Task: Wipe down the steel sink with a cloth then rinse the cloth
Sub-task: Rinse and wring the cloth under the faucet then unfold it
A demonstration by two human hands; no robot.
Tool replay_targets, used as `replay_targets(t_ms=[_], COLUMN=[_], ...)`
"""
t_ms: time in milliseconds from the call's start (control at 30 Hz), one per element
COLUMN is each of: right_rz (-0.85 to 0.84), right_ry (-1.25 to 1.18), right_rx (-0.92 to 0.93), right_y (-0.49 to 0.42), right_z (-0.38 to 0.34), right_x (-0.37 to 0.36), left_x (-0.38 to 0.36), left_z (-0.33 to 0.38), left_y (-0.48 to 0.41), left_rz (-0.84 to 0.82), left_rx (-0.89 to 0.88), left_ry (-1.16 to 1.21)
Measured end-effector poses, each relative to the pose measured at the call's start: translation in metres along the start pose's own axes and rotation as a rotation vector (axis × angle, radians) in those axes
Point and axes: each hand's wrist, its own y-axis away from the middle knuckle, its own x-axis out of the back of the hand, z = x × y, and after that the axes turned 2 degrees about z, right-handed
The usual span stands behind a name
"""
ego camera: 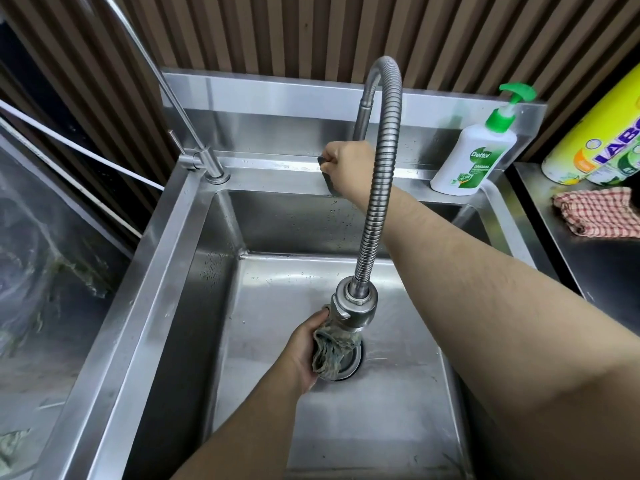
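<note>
The steel sink (166, 271) fills the middle of the head view. My left hand (306, 348) grips a bunched grey-green cloth (329, 351) over the drain, right under the spray head (351, 306) of the flexible steel faucet hose (381, 188). My right hand (348, 164) reaches across to the sink's back ledge and grips the dark faucet handle (325, 168) at the hose's base. I see no stream of water from the spray head.
A white Dettol pump bottle (472, 157) stands on the back right ledge. A red checked cloth (599, 211) and yellow bottles (602, 133) lie on the right counter. A thin second tap (207, 164) rises at the back left corner.
</note>
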Motion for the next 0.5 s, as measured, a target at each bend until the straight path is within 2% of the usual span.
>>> replay_targets(t_ms=[167,267,367,500], right_rz=[0.008,0.131,0.216,0.067], right_ry=[-0.147,-0.247,-0.417,-0.492], right_rx=[-0.095,-0.140,-0.409,-0.808], right_y=[0.036,0.082,0.134,0.194], right_z=[-0.003,0.008,0.031,0.062], right_x=[0.014,0.025,0.024,-0.004], left_x=[0.000,-0.002,0.000,0.005], left_z=[0.003,0.006,0.009,0.017], left_y=[-0.001,0.002,0.000,-0.002], left_rz=[-0.032,-0.048,-0.054,-0.075], left_rx=[-0.004,-0.001,0.002,-0.019], left_ry=[0.007,0.007,-0.014,0.009])
